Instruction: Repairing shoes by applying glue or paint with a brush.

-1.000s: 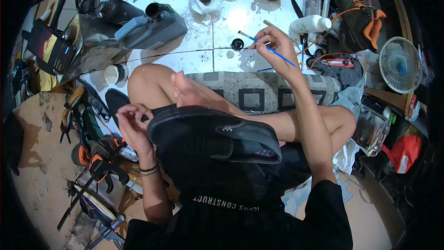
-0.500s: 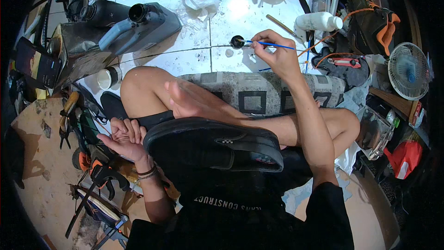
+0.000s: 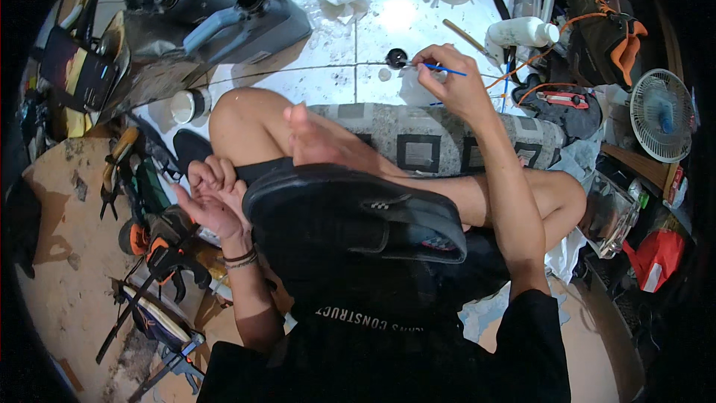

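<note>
My right hand (image 3: 452,78) pinches a thin blue-handled brush (image 3: 450,69). Its tip end points left, at the rim of a small round pot of dark liquid (image 3: 397,58) on the white tiles. A black slip-on shoe (image 3: 321,213) lies on its side across my lap, its sole edge toward my bare foot and its opening to the right. Beside the shoe's toe, my left hand (image 3: 214,198) rests palm up and open. Its fingers are loosely curled, the thumb stands apart, and nothing shows in it.
Grey jerrycan (image 3: 257,30) and white-lidded jar (image 3: 188,107) stand at left. On the right are a white bottle (image 3: 522,32), a wooden stick (image 3: 464,36), an orange-laced shoe (image 3: 597,26) and a small fan (image 3: 661,116). Clamps (image 3: 168,261) lie at lower left.
The whole view has shifted slightly. The brush tip, over the pot before, is now at the pot's right rim, and the brush slants more. My left hand stays by the shoe.
</note>
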Motion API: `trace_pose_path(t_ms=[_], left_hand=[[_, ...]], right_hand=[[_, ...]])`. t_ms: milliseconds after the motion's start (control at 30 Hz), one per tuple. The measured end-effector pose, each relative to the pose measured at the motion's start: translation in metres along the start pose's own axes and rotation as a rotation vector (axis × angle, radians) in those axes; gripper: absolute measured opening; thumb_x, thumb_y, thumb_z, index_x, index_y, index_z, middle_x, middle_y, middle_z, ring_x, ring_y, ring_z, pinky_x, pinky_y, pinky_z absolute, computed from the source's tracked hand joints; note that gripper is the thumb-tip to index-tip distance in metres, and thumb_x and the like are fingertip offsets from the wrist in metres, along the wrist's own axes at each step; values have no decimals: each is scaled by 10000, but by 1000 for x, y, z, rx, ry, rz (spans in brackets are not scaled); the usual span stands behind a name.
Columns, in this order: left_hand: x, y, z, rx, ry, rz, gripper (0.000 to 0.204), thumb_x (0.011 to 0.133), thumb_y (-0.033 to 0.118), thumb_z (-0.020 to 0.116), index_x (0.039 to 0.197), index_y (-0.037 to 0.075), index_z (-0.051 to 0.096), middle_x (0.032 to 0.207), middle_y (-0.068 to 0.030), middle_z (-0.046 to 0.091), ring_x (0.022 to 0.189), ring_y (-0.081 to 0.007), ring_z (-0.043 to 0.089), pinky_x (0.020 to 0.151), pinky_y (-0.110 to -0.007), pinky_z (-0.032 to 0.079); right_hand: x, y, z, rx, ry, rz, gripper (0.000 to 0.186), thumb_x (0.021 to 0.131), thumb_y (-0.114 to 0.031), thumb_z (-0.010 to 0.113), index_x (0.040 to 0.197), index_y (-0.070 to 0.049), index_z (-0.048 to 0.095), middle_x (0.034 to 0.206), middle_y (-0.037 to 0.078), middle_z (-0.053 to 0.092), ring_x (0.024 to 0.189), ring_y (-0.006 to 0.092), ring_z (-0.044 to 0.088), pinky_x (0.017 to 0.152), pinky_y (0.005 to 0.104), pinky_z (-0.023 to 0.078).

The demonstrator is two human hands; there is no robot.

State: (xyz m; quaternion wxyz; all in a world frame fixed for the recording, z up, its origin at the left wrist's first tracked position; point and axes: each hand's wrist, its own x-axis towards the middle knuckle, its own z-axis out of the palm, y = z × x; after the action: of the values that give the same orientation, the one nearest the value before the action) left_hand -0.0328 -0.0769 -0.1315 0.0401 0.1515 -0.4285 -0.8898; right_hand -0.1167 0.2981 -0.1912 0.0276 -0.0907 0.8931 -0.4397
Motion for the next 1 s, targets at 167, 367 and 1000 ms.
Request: trace_pose_path(t_ms=[167,367,1000], left_hand=[[-6,9,15,324,-183,14,421,1005,436,423,921,25,458,846,-69,424,760,-154,432,608,-238,394],[-13,43,75,1219,-534,-47,444,818,264,724,1155,-2,609,1044,-115,673,911,-197,639,813,-343,502],[-61,49,112,1796,-737,239,338,688,184,833,924,38,640,713,-123,674,674,-266,690,628,-315,492]], right_hand=[[-5,-16,-16,6,86,-81,136,849,-87,657,961,-21,697,819,132,687,797,259,670,723,346,529],[-29,-51,-35,216,218,-24,179,896,-62,606,1023,-1,715,893,108,734,822,151,690,756,275,523],[-166,-179,19,739,356,-8,160,876,33,679,1026,40,625,944,145,710,878,204,702,798,299,546]])
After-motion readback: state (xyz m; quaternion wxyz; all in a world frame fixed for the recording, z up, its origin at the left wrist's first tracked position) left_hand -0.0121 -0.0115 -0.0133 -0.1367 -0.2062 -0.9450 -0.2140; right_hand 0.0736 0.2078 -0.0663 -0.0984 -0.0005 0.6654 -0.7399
